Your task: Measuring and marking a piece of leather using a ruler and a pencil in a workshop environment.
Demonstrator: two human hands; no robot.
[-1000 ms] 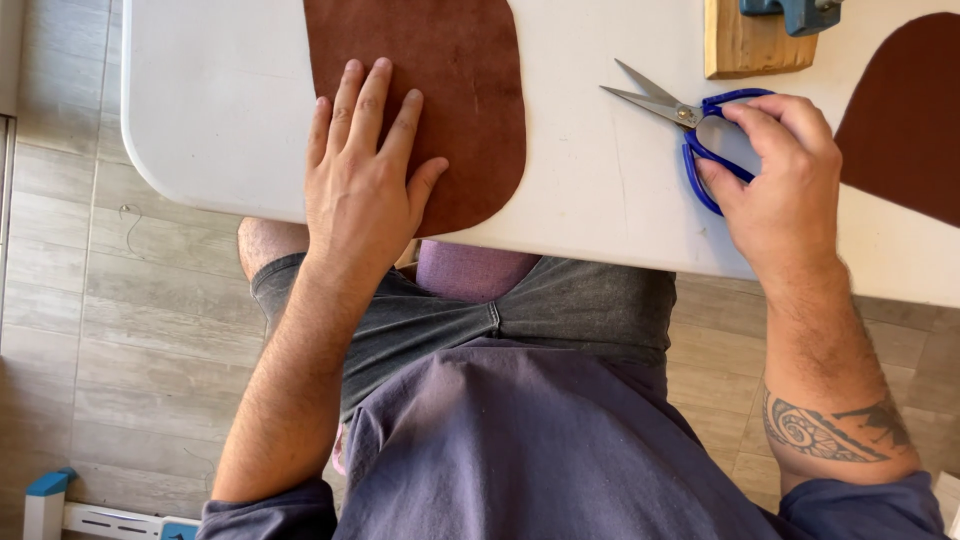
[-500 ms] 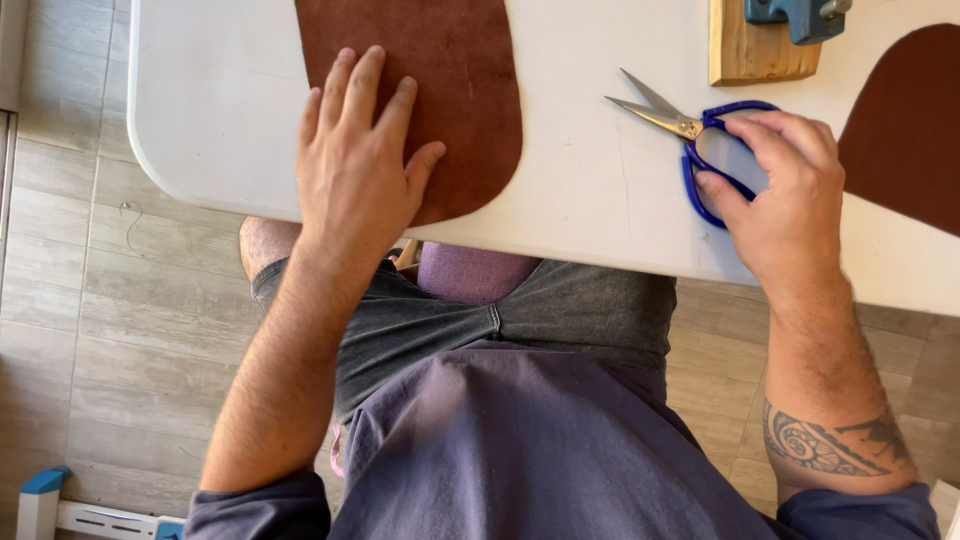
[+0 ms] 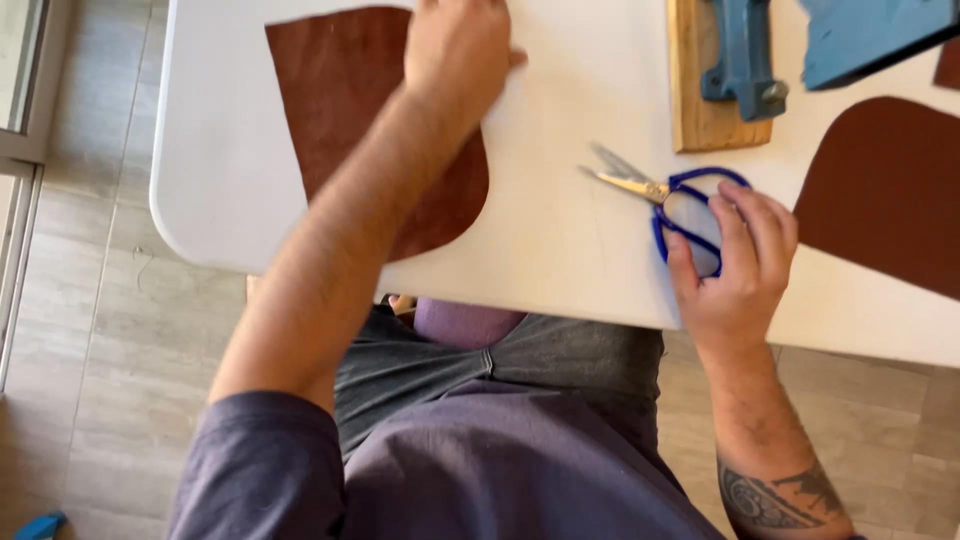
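On the white table (image 3: 560,250), just right of the brown leather sheet (image 3: 340,110), lie blue-handled scissors (image 3: 675,200), blades slightly parted. The right hand (image 3: 735,270) curls its fingers (image 3: 765,225) over the handle loops, gripping them. The left hand (image 3: 455,50) rests on the sheet's far right edge; its fingers run out of view, so their spread cannot be told.
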